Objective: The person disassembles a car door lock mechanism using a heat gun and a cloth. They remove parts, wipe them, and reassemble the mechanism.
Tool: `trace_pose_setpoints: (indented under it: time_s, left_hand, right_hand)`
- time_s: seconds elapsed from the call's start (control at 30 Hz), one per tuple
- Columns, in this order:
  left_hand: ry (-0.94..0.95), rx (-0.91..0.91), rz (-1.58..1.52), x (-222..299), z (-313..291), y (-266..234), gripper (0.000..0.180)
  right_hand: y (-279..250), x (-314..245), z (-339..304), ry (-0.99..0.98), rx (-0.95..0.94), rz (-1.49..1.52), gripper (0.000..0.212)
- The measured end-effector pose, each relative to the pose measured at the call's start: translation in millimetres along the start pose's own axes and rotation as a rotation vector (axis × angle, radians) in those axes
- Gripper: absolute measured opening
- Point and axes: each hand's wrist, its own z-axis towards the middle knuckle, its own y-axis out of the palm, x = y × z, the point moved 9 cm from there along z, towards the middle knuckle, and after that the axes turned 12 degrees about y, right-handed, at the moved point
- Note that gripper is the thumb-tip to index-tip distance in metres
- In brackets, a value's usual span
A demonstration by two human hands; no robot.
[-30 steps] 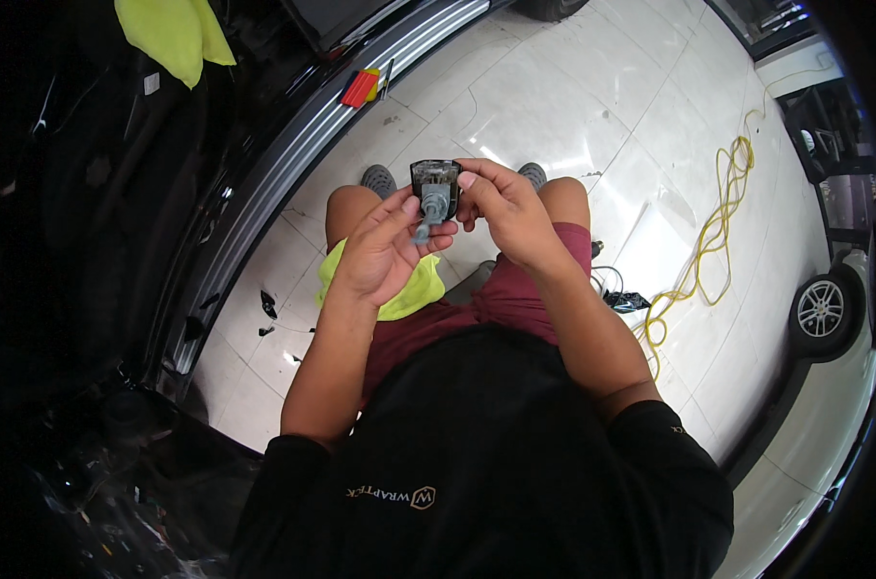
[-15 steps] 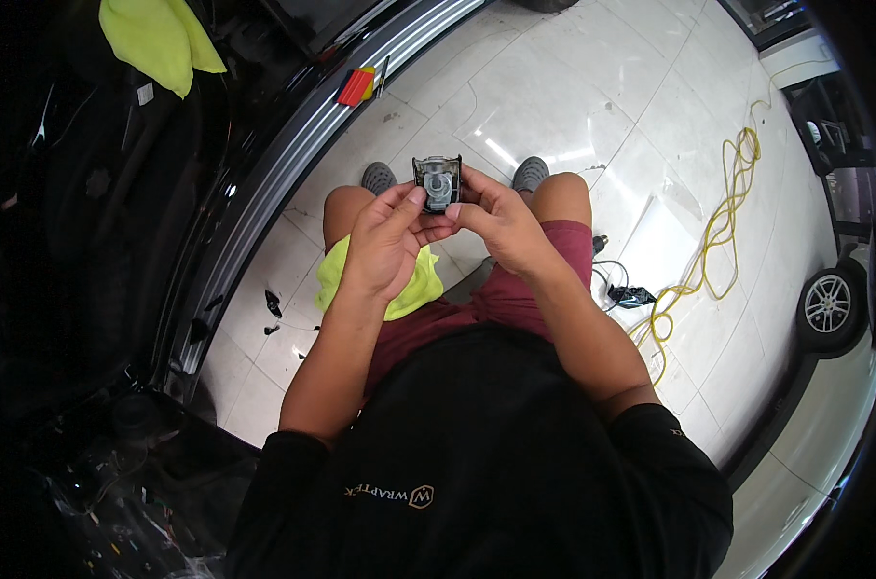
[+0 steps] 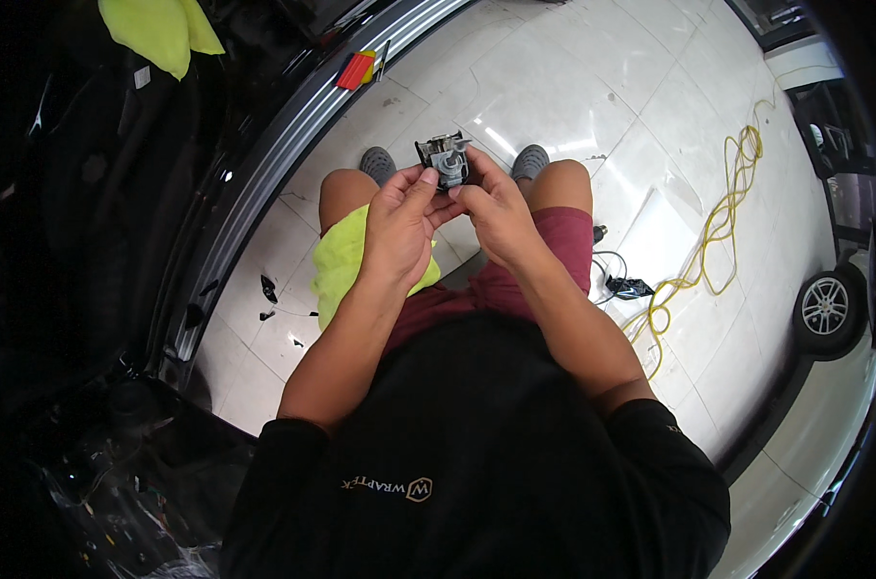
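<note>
Black shirt (image 3: 477,454) filling the near field at 6 o'clock, forearms extending up toward centre. Maroon shorts (image 3: 554,251) showing just beyond, with a yellow-green cloth (image 3: 346,261) lying on the lap at 9 o'clock of the hands. Left hand (image 3: 399,227) grasping the small grey-and-black mechanical part (image 3: 445,159) from its lower left, thumb pressing against the part's side. Right hand (image 3: 496,207) gripping the same part from the lower right, fingers curling around its edge. Part sitting above the knees, at 12 o'clock of both hands, slightly tilted. Grey shoes (image 3: 530,159) resting on the white tiled floor (image 3: 602,87) just beyond. Yellow cable (image 3: 718,232) lying coiled at 3 o'clock, well apart. Car door sill (image 3: 264,174) running diagonally at 10 o'clock, a red-and-yellow tool (image 3: 358,69) lying on it. Another yellow-green cloth (image 3: 158,29) lying at 11 o'clock, far off.
</note>
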Motion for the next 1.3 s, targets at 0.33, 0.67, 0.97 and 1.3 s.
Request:
trace_pose_setpoints:
  time_s: [0.33,0.67,0.97,1.3]
  left_hand:
    - [-0.124,0.039,-0.016,-15.4,6.9,-23.3,0.021]
    - [-0.240,-0.002,0.194,-36.9,16.4,-9.7,0.026]
    - [-0.647,-0.167,0.075,-44.7,17.8,18.3,0.044]
    - [-0.681,-0.209,0.444,-80.0,57.4,62.6,0.027]
  right_hand:
    - [-9.8,5.2,-2.0,0.184,-0.002,0.087,0.044]
    - [-57.2,4.9,19.2,0.184,0.145,0.101,0.034]
    - [-95.4,-68.9,13.5,-0.394,0.390,-0.544,0.036]
    - [-162.4,-84.5,29.8,-0.389,0.465,-0.566,0.036]
